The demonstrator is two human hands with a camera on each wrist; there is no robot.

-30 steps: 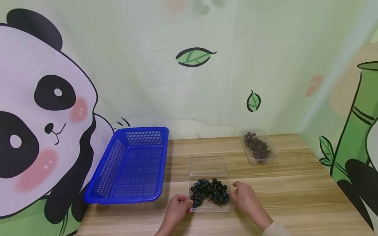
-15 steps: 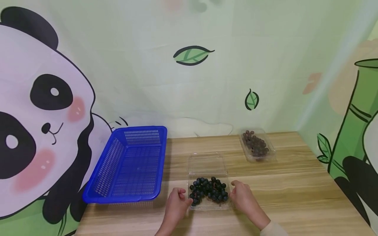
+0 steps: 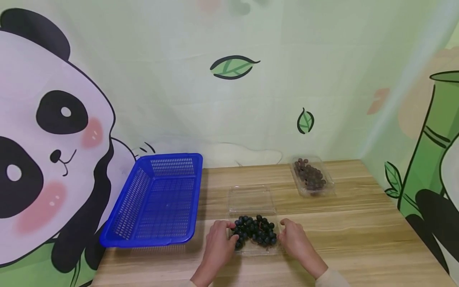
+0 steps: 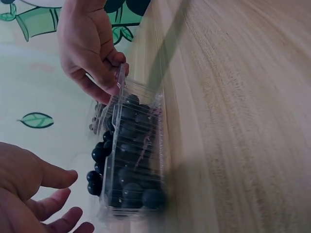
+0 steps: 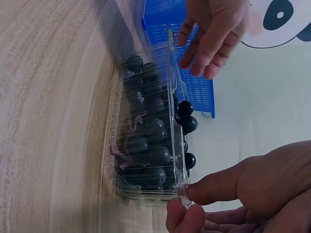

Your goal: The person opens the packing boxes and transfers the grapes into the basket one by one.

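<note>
A clear plastic clamshell box [image 3: 251, 251] stands on the table with its lid folded back, and a bunch of dark grapes [image 3: 263, 233] lies in it. My right hand [image 3: 297, 243] pinches the box's right rim between thumb and fingers, as the right wrist view shows. At the left side, my left hand [image 3: 220, 243] hovers over the rim near the grapes. Its fingers [image 4: 60, 177] are spread and apart from the box in the left wrist view. Some grapes [image 5: 188, 124] rise above the rim.
A blue plastic basket [image 3: 168, 199] with mesh sides stands on the left of the wooden table [image 3: 344, 223]. Toward the back right sits another clear box with reddish grapes [image 3: 311, 176]. A wall cloth with a panda and leaves hangs behind.
My left hand has let go of the box's front left corner and moved up and right toward the grapes. The right hand stays at the right rim. The view has shifted slightly.
</note>
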